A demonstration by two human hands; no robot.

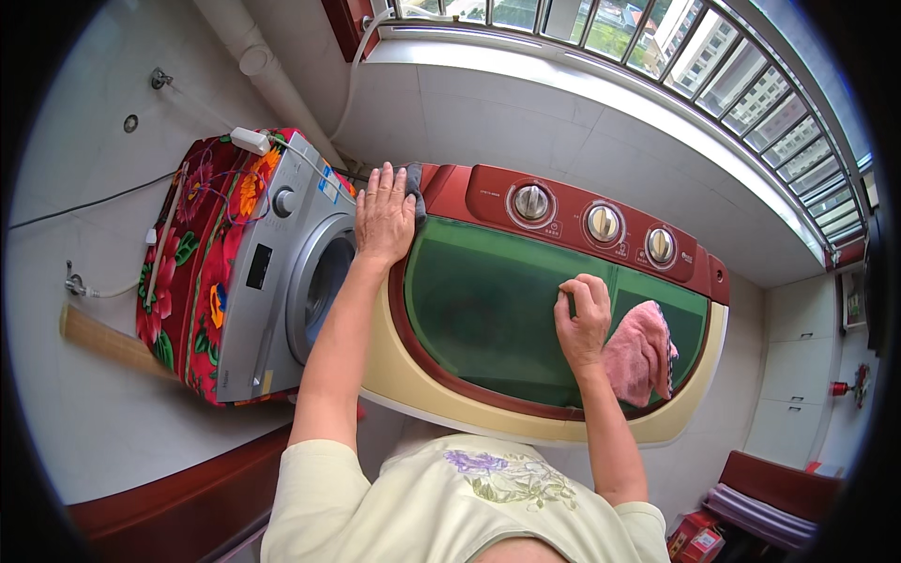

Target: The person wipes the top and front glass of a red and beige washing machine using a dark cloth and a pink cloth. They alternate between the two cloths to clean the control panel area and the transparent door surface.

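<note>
Before me stands a twin-tub washing machine [545, 415] with a cream body, a dark red control panel and a green see-through lid [493, 302]. My left hand [385, 218] lies flat on a dark grey cloth [415, 188], pressing it to the panel's left end. Part of the cloth is hidden beneath the palm. Over the right half of the lid, my right hand [584, 313] is curled, thumb close to the index finger, with nothing visible in it. Just right of that wrist, a crumpled pink cloth [639, 355] rests on the lid.
A silver front-load washing machine [281, 267] with a floral cover [204, 260] stands close on the left, a white power strip [250, 141] on top. Three knobs [603, 223] rise from the red panel. Behind are a tiled wall [493, 119] and a barred window [633, 42].
</note>
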